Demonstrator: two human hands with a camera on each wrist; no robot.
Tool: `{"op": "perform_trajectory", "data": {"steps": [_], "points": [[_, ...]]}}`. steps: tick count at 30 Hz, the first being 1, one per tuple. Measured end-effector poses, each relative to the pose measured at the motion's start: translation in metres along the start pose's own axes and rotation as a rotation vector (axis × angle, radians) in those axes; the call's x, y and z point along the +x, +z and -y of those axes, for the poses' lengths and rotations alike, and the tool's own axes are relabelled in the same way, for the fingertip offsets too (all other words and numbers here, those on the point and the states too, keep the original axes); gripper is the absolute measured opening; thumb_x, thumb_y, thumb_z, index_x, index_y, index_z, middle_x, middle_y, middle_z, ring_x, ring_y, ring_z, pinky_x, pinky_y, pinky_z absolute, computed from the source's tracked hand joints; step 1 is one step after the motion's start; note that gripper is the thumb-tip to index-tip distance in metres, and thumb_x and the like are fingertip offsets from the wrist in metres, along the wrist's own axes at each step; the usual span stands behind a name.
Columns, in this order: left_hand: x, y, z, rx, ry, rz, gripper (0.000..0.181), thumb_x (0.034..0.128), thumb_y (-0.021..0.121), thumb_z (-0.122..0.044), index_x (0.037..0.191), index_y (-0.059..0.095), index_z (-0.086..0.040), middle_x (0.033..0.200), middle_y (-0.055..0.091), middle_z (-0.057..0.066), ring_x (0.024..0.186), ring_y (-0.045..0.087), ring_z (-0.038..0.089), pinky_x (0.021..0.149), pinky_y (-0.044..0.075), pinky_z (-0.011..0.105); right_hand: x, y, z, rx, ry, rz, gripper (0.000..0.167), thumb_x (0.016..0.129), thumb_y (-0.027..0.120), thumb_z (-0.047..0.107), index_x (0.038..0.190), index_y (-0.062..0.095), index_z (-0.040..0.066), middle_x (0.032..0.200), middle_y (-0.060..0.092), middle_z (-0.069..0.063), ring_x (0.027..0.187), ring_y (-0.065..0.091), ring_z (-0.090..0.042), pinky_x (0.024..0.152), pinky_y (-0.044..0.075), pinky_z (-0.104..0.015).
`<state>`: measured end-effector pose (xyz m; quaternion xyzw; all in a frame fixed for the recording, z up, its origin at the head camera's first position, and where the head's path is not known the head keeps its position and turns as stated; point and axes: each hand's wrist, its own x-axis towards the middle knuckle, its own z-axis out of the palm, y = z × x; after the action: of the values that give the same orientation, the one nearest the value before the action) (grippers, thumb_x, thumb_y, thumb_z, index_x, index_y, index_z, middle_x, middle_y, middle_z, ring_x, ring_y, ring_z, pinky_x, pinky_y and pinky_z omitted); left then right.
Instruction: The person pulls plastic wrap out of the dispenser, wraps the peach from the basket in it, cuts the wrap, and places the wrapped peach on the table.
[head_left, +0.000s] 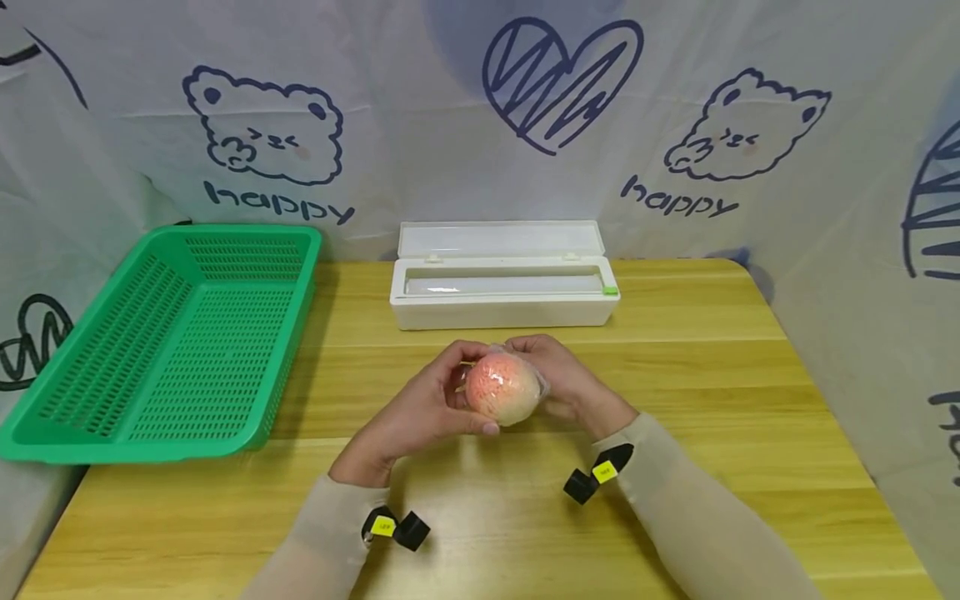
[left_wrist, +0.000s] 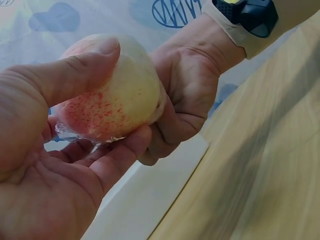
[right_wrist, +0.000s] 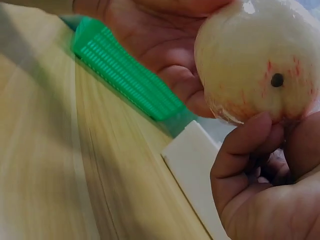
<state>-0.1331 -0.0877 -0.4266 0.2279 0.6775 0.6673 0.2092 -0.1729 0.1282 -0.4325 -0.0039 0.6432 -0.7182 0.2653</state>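
Observation:
A pink and pale-yellow peach (head_left: 501,388), covered in clear cling film (left_wrist: 67,133), is held above the middle of the table. My left hand (head_left: 426,407) grips it from the left, thumb across the near side and fingers beneath. On the other side, my right hand (head_left: 564,379) has its fingers curled and pinches the gathered film against the peach. A dark round spot shows on the pale side of the peach (right_wrist: 250,60) in the right wrist view. Behind the hands stands a white cling film dispenser (head_left: 502,314), its lid raised.
To the left, a green perforated basket (head_left: 288,367) sits on the wooden table (head_left: 712,367). A white curtain (head_left: 420,125) printed with bears and hearts hangs behind and at the sides. Each wrist carries a small black camera.

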Motion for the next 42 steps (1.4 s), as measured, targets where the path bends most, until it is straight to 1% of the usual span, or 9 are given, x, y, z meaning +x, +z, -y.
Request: {"op": "perform_trajectory", "data": {"steps": [7, 13, 17, 21, 27, 31, 36, 39, 42], "points": [[0.0, -0.002, -0.002, -0.031, 0.003, -0.013, 0.115, 0.0772, 0.085, 0.016, 0.166, 0.026, -0.025, 0.153, 0.039, 0.014, 0.131, 0.053, 0.029, 0.101, 0.057, 0.029, 0.0, 0.002, 0.0, 0.063, 0.014, 0.083, 0.011, 0.106, 0.058, 0.011, 0.097, 0.064, 0.006, 0.101, 0.066, -0.006, 0.091, 0.064, -0.015, 0.078, 0.061, -0.028], [-0.001, -0.004, -0.002, 0.082, 0.028, -0.011, 0.089, 0.0784, 0.088, 0.007, 0.155, 0.049, -0.013, 0.148, 0.046, 0.01, 0.133, 0.05, 0.026, 0.101, 0.054, 0.024, 0.0, 0.003, -0.001, 0.123, 0.059, 0.123, 0.013, 0.106, 0.056, 0.011, 0.114, 0.062, 0.002, 0.113, 0.066, -0.01, 0.101, 0.066, -0.019, 0.086, 0.062, -0.033], [0.0, -0.003, -0.001, 0.076, 0.035, -0.024, 0.081, 0.078, 0.09, 0.005, 0.148, 0.054, -0.011, 0.148, 0.044, 0.008, 0.13, 0.052, 0.025, 0.098, 0.054, 0.023, -0.002, 0.003, -0.002, 0.243, 0.119, 0.156, 0.019, 0.108, 0.054, 0.016, 0.12, 0.064, 0.005, 0.121, 0.065, -0.009, 0.107, 0.066, -0.02, 0.09, 0.061, -0.035], [0.002, -0.003, 0.0, 0.068, 0.072, -0.024, 0.081, 0.077, 0.091, 0.004, 0.148, 0.055, -0.011, 0.154, 0.037, 0.008, 0.133, 0.051, 0.028, 0.104, 0.054, 0.032, -0.005, 0.004, -0.004, 0.304, 0.166, 0.184, 0.02, 0.109, 0.055, 0.023, 0.115, 0.071, 0.012, 0.118, 0.068, -0.006, 0.103, 0.067, -0.019, 0.085, 0.06, -0.031], [0.002, -0.005, 0.004, 0.165, 0.126, -0.053, 0.08, 0.0767, 0.094, -0.004, 0.148, 0.058, -0.016, 0.165, 0.035, 0.002, 0.149, 0.041, 0.03, 0.123, 0.028, 0.056, -0.006, 0.003, -0.005, 0.279, 0.187, 0.168, 0.021, 0.106, 0.061, 0.033, 0.112, 0.073, 0.017, 0.111, 0.069, -0.002, 0.095, 0.066, -0.017, 0.078, 0.059, -0.031], [0.003, -0.005, 0.004, 0.098, 0.111, -0.049, 0.082, 0.079, 0.091, -0.002, 0.151, 0.053, -0.015, 0.161, 0.046, 0.006, 0.148, 0.044, 0.027, 0.124, 0.032, 0.048, -0.003, 0.002, -0.005, 0.204, 0.088, 0.13, 0.019, 0.107, 0.061, 0.027, 0.114, 0.072, 0.013, 0.107, 0.069, -0.001, 0.093, 0.063, -0.014, 0.076, 0.057, -0.028], [0.005, -0.008, 0.004, -0.044, 0.071, -0.124, 0.085, 0.0822, 0.087, 0.004, 0.154, 0.044, -0.008, 0.154, 0.047, 0.014, 0.132, 0.054, 0.027, 0.106, 0.053, 0.028, -0.001, 0.003, -0.003, 0.192, -0.09, -0.1, 0.024, 0.111, 0.052, 0.018, 0.123, 0.068, 0.004, 0.109, 0.068, -0.002, 0.09, 0.063, -0.009, 0.075, 0.056, -0.021], [0.007, -0.009, 0.003, -0.066, 0.04, -0.185, 0.083, 0.0851, 0.084, 0.006, 0.155, 0.041, -0.007, 0.155, 0.045, 0.016, 0.13, 0.056, 0.027, 0.1, 0.056, 0.026, -0.004, 0.012, 0.0, 0.312, -0.183, -0.12, 0.048, 0.115, 0.041, 0.032, 0.145, 0.056, -0.002, 0.136, 0.06, -0.008, 0.113, 0.063, -0.011, 0.093, 0.056, -0.024], [0.01, -0.005, 0.003, -0.066, -0.002, -0.227, 0.081, 0.0883, 0.081, 0.004, 0.157, 0.041, -0.009, 0.155, 0.046, 0.016, 0.126, 0.06, 0.027, 0.096, 0.058, 0.028, -0.01, 0.027, 0.002, 0.309, -0.278, -0.091, 0.065, 0.116, 0.03, 0.043, 0.152, 0.045, -0.008, 0.149, 0.051, -0.015, 0.129, 0.056, -0.014, 0.106, 0.051, -0.025]]}}
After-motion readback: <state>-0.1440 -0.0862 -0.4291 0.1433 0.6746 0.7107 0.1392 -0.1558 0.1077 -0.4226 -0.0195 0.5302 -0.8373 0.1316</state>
